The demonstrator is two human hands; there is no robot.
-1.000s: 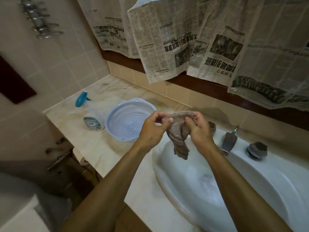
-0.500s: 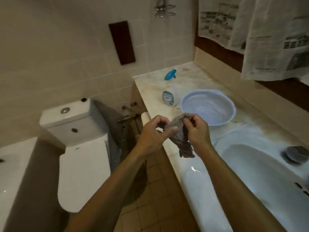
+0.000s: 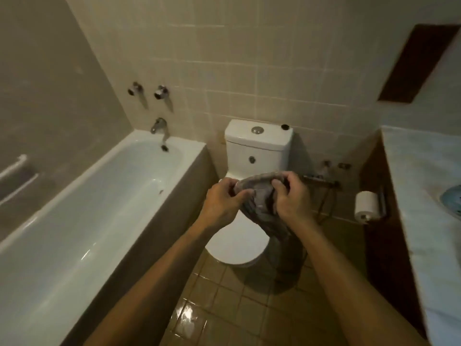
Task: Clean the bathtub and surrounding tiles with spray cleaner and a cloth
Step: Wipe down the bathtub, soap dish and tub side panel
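Note:
I hold a grey-brown cloth (image 3: 259, 196) in front of me, over the toilet. My left hand (image 3: 224, 203) pinches its left edge and my right hand (image 3: 291, 198) grips its right side; the rest hangs down between my forearms. The white bathtub (image 3: 82, 221) runs along the left wall, with a spout (image 3: 159, 128) and two wall taps (image 3: 148, 90) at its far end. Beige wall tiles (image 3: 249, 58) surround it. The spray bottle is out of view.
A white toilet (image 3: 257, 151) stands straight ahead between tub and vanity. The marble counter (image 3: 424, 196) runs along the right edge, with a blue basket rim (image 3: 452, 201) just showing. A toilet roll (image 3: 366, 204) hangs on the vanity side. The brown floor tiles (image 3: 224, 308) look wet.
My view has swung left from the sink and counter to the toilet and bathtub. Both hands still hold the cloth in front of me, now stretched a little wider.

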